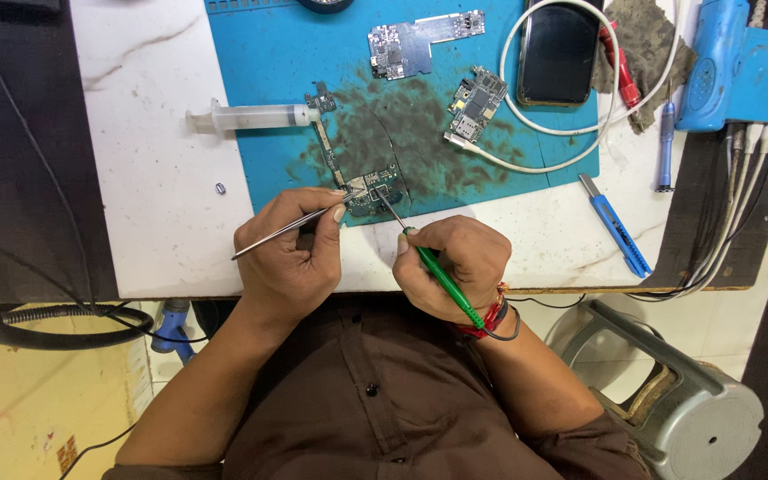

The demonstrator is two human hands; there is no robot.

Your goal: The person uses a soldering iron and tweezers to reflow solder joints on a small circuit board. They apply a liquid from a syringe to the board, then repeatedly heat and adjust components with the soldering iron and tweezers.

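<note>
overhead view of a person in a brown shirt working at a white marble table (148,133) with a blue work mat (268,53) on it. the left hand (291,253) has thumb and forefinger pressed together, pinching metal tweezers (282,231) whose tips rest on a small circuit board (371,189) at the near edge of the mat. the right hand (451,267) has its fingers curled together around a green-handled probe (437,276), its thin metal tip touching the same board. just far-left of the board lies a clear syringe (251,116). two more circuit boards (424,40) lie farther back, and a dark phone (557,53) ringed by a white cable (526,147) sits far right. a blue utility knife (615,224) lies on the table to the right. a grey stool (668,391) stands near right.
</note>
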